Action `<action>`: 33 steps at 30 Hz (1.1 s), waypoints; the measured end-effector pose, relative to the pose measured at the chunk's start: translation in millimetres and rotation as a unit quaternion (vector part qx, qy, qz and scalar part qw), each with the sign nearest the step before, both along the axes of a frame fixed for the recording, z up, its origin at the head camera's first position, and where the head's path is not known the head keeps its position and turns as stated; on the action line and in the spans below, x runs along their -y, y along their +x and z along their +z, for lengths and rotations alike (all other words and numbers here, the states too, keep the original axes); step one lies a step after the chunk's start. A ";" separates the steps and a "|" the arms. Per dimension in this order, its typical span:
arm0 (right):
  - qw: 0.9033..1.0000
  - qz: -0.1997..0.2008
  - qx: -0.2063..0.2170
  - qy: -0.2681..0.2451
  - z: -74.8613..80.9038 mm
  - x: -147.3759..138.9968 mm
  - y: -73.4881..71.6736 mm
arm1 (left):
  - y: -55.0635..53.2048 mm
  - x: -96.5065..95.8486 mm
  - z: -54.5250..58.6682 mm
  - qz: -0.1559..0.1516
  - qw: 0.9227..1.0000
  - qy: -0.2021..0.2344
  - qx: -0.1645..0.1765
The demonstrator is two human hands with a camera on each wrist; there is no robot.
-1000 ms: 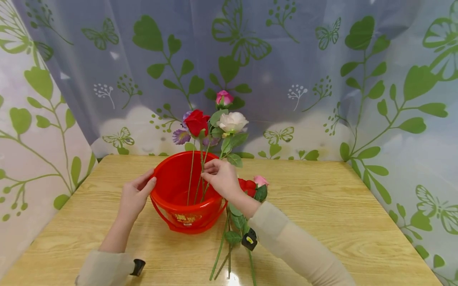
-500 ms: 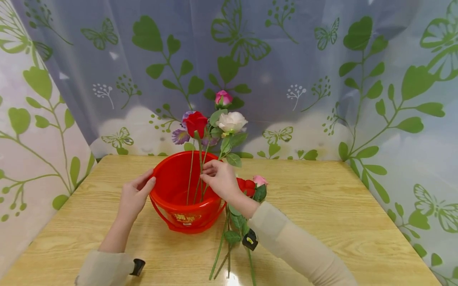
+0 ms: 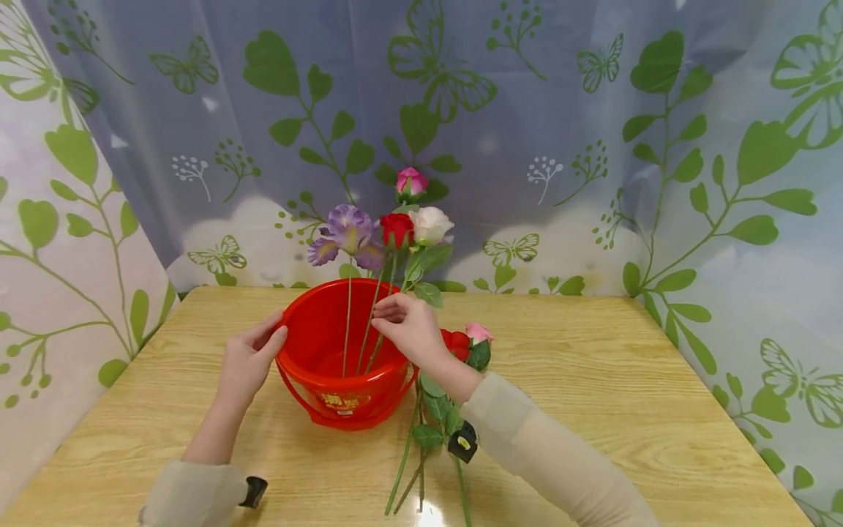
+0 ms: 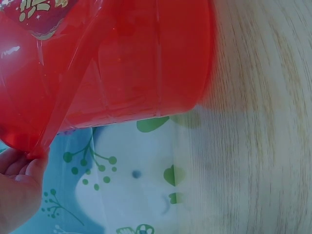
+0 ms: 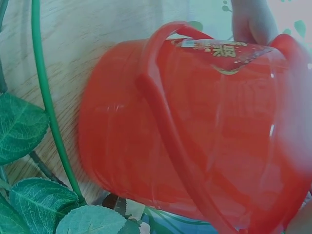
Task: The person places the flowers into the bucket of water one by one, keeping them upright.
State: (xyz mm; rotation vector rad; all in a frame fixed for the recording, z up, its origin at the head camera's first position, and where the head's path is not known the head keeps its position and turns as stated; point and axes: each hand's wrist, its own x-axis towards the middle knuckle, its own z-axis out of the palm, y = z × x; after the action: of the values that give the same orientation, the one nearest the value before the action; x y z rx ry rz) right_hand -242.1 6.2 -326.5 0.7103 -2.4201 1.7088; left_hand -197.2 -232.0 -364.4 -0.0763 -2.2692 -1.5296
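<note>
My left hand (image 3: pixel 246 362) grips the rim of a red plastic bucket (image 3: pixel 349 402) at its left side; the left wrist view shows those fingers (image 4: pixel 30 175) at the rim. Over the bucket's right rim is my right hand (image 3: pixel 415 333), its thumb and fingertips loosely bent beside the stems. A red rose (image 3: pixel 397 230) leans right, its stem passing behind these fingers. A purple iris (image 3: pixel 349 230), a white rose (image 3: pixel 431 225) and a pink rosebud (image 3: pixel 411 181) also stand in the bucket. The right wrist view shows the bucket's outer wall and handle (image 5: pixel 168 124).
More artificial flowers lie on the wooden table (image 3: pixel 579 410) right of the bucket, among them a pink rose (image 3: pixel 478 333) and red blooms (image 3: pixel 456 342). Their leafy stems (image 3: pixel 428 435) point toward the front edge. A patterned curtain (image 3: pixel 500 146) hangs behind the table.
The red rose has swung from left to right, now beside the white rose, and uncovers the purple iris. My right hand's fingertips have come off its stem. My left hand has stayed put.
</note>
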 end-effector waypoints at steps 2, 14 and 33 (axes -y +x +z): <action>1.000 0.004 0.014 -0.014 0.3 -2.7 0.8 | -0.3 -0.3 -1.0 -0.002 1.000 0.003 0.002; 0.998 -0.009 0.043 -0.042 5.9 -34.8 15.5 | -0.7 -1.4 -2.6 -0.007 1.000 0.014 -0.008; 0.993 -0.049 0.099 -0.043 -19.1 -93.8 30.0 | -0.4 -0.2 -1.0 0.005 1.000 -0.001 -0.010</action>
State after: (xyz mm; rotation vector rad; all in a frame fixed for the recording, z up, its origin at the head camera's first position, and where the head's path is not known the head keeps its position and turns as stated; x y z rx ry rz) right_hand -212.1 100.0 -345.6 0.4212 -2.4406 1.9140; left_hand -197.6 -231.8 -365.3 -0.0798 -2.2510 -1.5147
